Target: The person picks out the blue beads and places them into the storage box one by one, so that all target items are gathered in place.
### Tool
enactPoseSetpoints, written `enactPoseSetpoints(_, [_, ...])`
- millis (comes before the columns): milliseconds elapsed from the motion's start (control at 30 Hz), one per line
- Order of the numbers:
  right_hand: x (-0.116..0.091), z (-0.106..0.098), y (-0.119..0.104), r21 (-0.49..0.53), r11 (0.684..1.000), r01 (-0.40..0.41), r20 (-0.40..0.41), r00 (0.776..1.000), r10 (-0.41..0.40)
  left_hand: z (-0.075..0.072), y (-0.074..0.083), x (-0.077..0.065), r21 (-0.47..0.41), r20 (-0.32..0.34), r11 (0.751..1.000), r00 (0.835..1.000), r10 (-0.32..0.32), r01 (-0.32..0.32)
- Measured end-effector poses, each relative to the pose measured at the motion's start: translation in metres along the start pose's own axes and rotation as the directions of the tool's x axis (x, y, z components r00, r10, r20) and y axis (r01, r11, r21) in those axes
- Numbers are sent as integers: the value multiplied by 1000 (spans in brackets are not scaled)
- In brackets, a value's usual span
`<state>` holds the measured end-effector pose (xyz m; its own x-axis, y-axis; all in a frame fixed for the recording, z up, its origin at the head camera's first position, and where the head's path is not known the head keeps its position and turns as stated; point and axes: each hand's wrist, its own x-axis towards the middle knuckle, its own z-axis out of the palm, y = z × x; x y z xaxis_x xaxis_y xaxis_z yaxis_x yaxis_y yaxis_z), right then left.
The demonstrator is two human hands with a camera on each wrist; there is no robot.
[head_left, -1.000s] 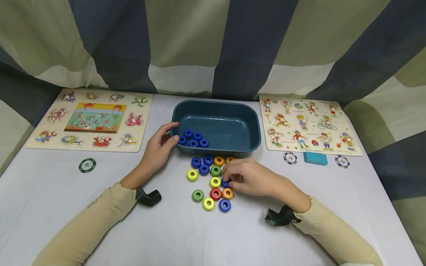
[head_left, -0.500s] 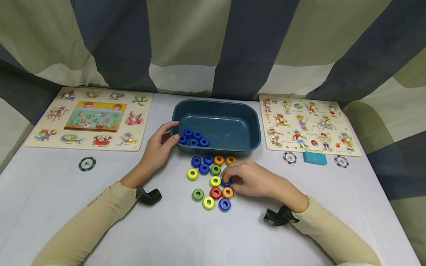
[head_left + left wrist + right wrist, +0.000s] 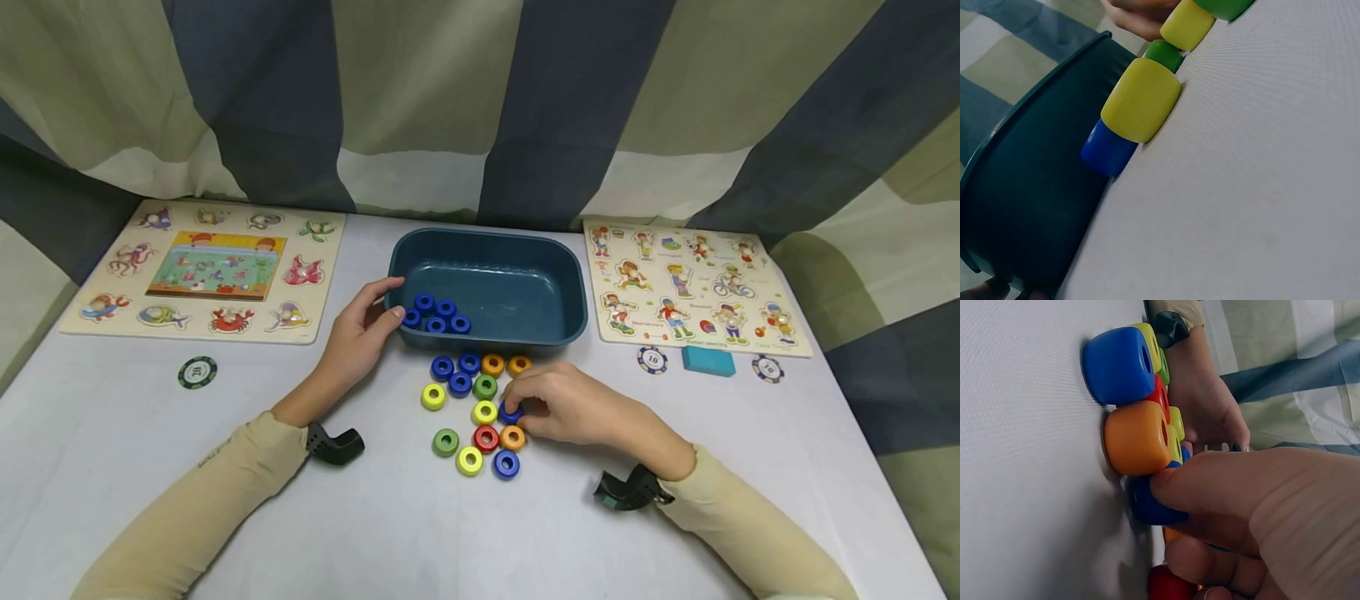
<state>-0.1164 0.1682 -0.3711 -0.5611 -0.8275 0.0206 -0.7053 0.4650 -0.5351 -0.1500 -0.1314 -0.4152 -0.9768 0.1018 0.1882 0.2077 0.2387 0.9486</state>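
Note:
My left hand [image 3: 362, 329] holds the left rim of a dark teal plastic basin [image 3: 491, 340], thumb and index finger at its edge. Several blue rings [image 3: 446, 308] lie inside, at the front left. Among the loose rings in front of the basin, my right hand [image 3: 570, 404] pinches a blue ring [image 3: 511, 413] between thumb and index finger. In the right wrist view, the thumb presses this blue ring [image 3: 1150, 503] beside an orange ring [image 3: 1138, 439]. Around it on the cloth are a yellow ring [image 3: 484, 412], a red ring [image 3: 486, 438] and a green ring [image 3: 485, 386].
A sea-animal puzzle board [image 3: 202, 271] lies at the left, a sports-figure puzzle board [image 3: 690, 287] at the right. Near them are a green poker chip [image 3: 197, 372], a blue-edged chip [image 3: 652, 360] and a teal block [image 3: 708, 361]. A striped curtain [image 3: 480, 108] hangs behind.
Both hands keep nearly the same place. The right fingers have shifted slightly on the blue ring, uncovering more of it and of the orange ring behind.

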Motion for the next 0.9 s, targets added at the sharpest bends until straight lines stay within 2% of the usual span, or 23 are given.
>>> enactPoseSetpoints(133, [-1, -6, -3, 9, 1000, -12, -39, 999, 13, -1, 1, 0, -6, 3, 1000, 1000, -5, 5])
enactPoseSetpoints(267, [2, -18, -6, 13, 999, 30, -146, 989, -28, -2, 2, 0, -9, 0, 1000, 1000, -6, 6])
enactPoseSetpoints(400, [17, -35, -3, -31, 994, 107, -297, 948, -111, -1, 1, 0, -10, -1, 1000, 1000, -6, 6])
enactPoseSetpoints(500, [37, -44, 3, -72, 993, 90, -358, 927, -110, -1, 1, 0, -8, -1, 1000, 1000, -4, 4])
enactPoseSetpoints(633, [67, -48, 18, -88, 996, -22, -318, 948, -7, 0, -2, 0, -2, -1, 1000, 1000, 1, -1])
enactPoseSetpoints(800, [97, -42, 37, -65, 985, -162, -200, 969, 146, 0, -3, 0, 1, -1, 1000, 1000, 3, -3])
enactPoseSetpoints(900, [107, -36, 44, -39, 978, -203, -116, 973, 198, 0, -3, 0, 0, 2, 1000, 1000, 1, -1])
